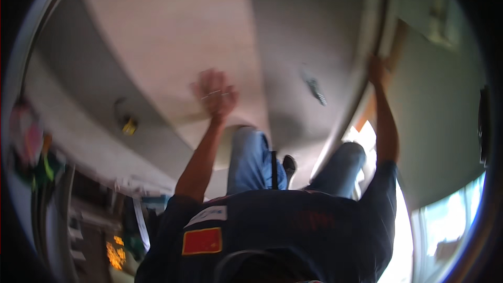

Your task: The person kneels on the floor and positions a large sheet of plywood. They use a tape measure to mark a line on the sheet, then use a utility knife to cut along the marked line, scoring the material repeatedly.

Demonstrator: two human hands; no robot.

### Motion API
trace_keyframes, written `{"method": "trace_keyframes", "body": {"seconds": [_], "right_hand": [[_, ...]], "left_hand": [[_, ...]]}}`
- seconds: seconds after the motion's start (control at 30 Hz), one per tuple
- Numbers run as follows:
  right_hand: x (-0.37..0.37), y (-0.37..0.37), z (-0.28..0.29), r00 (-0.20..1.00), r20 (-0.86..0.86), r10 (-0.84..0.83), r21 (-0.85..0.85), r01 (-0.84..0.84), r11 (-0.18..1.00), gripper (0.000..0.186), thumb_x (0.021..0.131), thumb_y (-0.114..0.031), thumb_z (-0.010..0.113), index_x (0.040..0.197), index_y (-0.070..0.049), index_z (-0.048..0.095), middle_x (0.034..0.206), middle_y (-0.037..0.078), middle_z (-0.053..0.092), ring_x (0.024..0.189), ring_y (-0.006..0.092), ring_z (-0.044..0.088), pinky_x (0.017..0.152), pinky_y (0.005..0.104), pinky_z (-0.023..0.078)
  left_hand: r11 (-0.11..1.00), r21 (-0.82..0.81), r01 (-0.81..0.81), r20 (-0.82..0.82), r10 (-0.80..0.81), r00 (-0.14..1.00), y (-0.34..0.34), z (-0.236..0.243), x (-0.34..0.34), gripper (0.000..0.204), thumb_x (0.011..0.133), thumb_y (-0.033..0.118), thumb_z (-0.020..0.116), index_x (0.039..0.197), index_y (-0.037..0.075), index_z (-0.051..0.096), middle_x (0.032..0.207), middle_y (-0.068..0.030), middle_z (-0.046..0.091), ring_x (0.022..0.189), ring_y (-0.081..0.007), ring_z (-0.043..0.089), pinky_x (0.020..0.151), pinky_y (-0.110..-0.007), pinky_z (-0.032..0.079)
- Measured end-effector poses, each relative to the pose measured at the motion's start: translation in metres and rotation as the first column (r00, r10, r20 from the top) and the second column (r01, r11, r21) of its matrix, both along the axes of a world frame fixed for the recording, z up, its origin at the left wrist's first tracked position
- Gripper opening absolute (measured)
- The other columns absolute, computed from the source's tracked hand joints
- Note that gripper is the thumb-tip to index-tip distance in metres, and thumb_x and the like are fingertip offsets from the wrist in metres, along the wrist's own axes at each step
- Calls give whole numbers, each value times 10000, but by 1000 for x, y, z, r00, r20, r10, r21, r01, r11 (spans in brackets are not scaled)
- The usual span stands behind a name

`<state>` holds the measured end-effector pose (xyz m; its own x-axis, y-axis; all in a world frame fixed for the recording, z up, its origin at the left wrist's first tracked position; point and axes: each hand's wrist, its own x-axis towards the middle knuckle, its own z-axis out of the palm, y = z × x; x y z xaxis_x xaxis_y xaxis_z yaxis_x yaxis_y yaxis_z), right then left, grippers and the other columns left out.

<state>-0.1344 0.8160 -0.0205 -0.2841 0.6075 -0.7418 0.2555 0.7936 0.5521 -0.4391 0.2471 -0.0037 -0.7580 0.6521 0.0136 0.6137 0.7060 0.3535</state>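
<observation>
My left hand (pixel 215 94) is raised in the middle of the view, slightly blurred, with its fingers stretched out and a thin light line across them. It is in front of a broad pale panel (pixel 173 15) with a pinkish tint; whether the palm touches it I cannot tell. My right arm reaches up to the right, where my right hand (pixel 378 71) is at a brown edge strip (pixel 401 39) beside a large grey-green panel (pixel 445 115). Motion blur hides how its fingers lie.
A small grey handle-like piece (pixel 315 88) shows on a darker grey band. Further left is a small yellow item (pixel 129 126) with a dark loop. Colourful blurred things (pixel 39 152) are at the far left. Bright light enters at the lower right. My jeans-clad knees (pixel 249 152) are bent below.
</observation>
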Motion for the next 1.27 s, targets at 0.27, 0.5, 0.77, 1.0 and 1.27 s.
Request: {"method": "trace_keyframes", "body": {"seconds": [0.27,0.5,0.77,1.0,1.27], "right_hand": [[0,29,-6,742,-657,-132,64,230,971,921,940,-615,504,1286,227,367,1305,404,465,1202,499,512,1005,512,448],[-18,33,-4,652,-748,-125,0,189,982,886,929,-603,536,1248,198,329,1209,411,487,1132,515,545,955,533,480],[-23,61,-33,647,-750,-140,69,287,956,873,879,-633,595,1253,119,357,1123,361,572,1054,484,612,881,538,526],[-18,43,-58,374,-818,-436,-195,533,824,644,931,-393,598,1329,25,311,1374,318,369,1189,468,496,990,597,386],[-83,-30,-2,431,-813,-391,-132,518,845,578,956,-392,585,1331,-49,310,1288,226,453,1145,408,557,894,589,477]], "left_hand": [[995,34,-89,54,87,995,-5,12,-5,571,854,352,591,1386,162,505,1553,-47,355,1475,-277,254,1158,-658,131],[991,76,-110,113,101,988,-5,15,-5,514,855,304,606,1349,179,537,1524,-31,395,1465,-249,278,1177,-626,138],[814,143,-563,-167,580,797,-196,27,-91,432,825,275,695,1219,111,627,1289,-158,572,1279,-360,476,1072,-512,353],[742,-192,-643,-63,644,762,-322,5,-65,538,817,376,744,1171,-12,625,1146,-255,628,1056,-417,595,925,-482,483],[382,-911,156,359,548,756,-305,75,392,427,906,202,622,1304,113,498,1199,-198,605,975,-354,593,977,-535,441]]}}
